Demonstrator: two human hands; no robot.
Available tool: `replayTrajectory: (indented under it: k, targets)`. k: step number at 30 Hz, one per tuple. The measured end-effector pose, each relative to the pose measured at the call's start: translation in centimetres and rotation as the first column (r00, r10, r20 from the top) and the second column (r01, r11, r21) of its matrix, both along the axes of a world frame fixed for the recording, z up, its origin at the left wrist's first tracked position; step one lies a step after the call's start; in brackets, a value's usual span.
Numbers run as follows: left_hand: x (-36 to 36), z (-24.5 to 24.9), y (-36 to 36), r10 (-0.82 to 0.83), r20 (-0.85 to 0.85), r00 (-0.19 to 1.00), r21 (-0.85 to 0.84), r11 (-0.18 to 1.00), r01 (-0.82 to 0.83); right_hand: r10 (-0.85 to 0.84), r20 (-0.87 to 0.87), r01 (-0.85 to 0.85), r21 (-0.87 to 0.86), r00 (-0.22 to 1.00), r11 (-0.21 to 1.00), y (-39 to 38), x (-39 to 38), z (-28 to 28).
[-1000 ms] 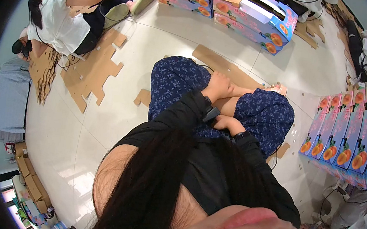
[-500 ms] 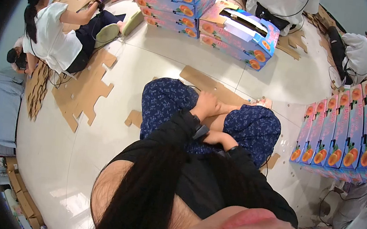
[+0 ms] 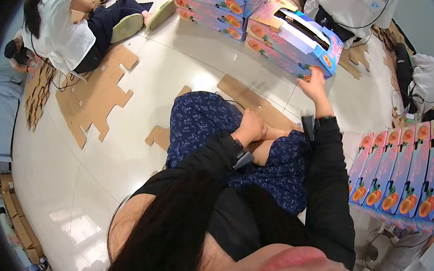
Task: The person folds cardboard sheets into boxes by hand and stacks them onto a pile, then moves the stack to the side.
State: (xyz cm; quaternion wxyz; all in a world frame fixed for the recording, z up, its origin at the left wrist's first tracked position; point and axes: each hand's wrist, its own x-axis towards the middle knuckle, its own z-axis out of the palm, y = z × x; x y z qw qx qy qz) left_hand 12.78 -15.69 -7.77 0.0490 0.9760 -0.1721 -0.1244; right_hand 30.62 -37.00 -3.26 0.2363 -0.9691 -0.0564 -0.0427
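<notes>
My left hand point(image 3: 251, 127) rests over my crossed shins in my lap, its fingers curled and partly hidden; I cannot tell whether anything is in it. Stretched forward, my right hand point(image 3: 315, 87) has its thumb and fingers apart, with the fingertips right at the near corner of the lower carton point(image 3: 273, 57). That carton, printed pink and blue with peaches, lies under a similar carton point(image 3: 293, 40) with a dark slot in its top. Dark blue patterned fabric point(image 3: 202, 121) covers my knees.
A taller stack of peach cartons point(image 3: 215, 5) stands behind on the left. More cartons point(image 3: 403, 171) stand in a row at the right. Flat cardboard pieces point(image 3: 96, 99) lie on the tiled floor, one point(image 3: 255, 100) before my legs. Other people point(image 3: 70, 25) sit around.
My right hand has left my lap and reached forward to the corner of the lower carton. My left hand stays over my shins. The view has shifted slightly.
</notes>
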Motion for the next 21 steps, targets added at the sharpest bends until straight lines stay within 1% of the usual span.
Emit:
replayTrajectory:
  k: [1, 3, 6, 9, 10, 12, 13, 15, 18, 21]
  targets:
    - [0.1, -0.3, -0.1, 0.011, -0.010, 1.000, -0.017, 1.000, -0.012, -0.061, 0.061, 0.067, -0.093, 0.996, 0.993, 0.3, 0.9, 0.0]
    - [0.6, -0.9, -0.4, 0.035, -0.022, 0.999, -0.054, 0.998, -0.036, -0.160, 0.206, 0.212, -0.266, 0.965, 0.940, 0.6, 2.8, 0.6]
    - [1.1, -0.8, -0.9, 0.035, -0.110, 0.993, -0.059, 0.997, -0.042, -0.220, 0.186, 0.263, -0.250, 0.958, 0.932, 1.3, 5.1, 1.0]
    - [1.5, 0.2, -1.0, -0.018, -0.254, 0.967, -0.044, 0.999, 0.006, -0.184, 0.074, 0.198, -0.408, 0.980, 0.891, 1.8, 6.5, -0.1]
    - [1.6, 0.2, -1.0, -0.027, -0.294, 0.955, -0.052, 0.999, 0.012, -0.184, 0.101, 0.210, -0.455, 0.978, 0.865, 2.3, 6.0, -0.3]
    - [1.4, 0.2, -0.9, -0.063, -0.257, 0.964, -0.070, 0.996, 0.047, -0.176, 0.156, 0.234, -0.549, 0.972, 0.802, 3.1, 4.7, -0.4]
    - [1.2, 0.3, -1.0, -0.080, -0.240, 0.968, -0.083, 0.995, 0.062, -0.167, 0.154, 0.225, -0.548, 0.974, 0.805, 3.0, 5.1, -0.2]
    - [0.9, 0.8, -0.9, -0.106, -0.265, 0.958, -0.143, 0.987, 0.070, -0.158, 0.146, 0.212, -0.542, 0.977, 0.813, 2.8, 5.8, 0.3]
    - [0.6, 2.1, -0.9, -0.159, -0.305, 0.939, -0.262, 0.962, 0.078, -0.090, 0.109, 0.136, -0.574, 0.990, 0.807, 2.3, 7.2, 1.8]
    - [0.5, 1.6, -1.1, -0.185, -0.323, 0.928, -0.369, 0.928, 0.057, -0.178, -0.062, 0.106, -0.599, 0.982, 0.793, 4.3, 7.5, 4.5]
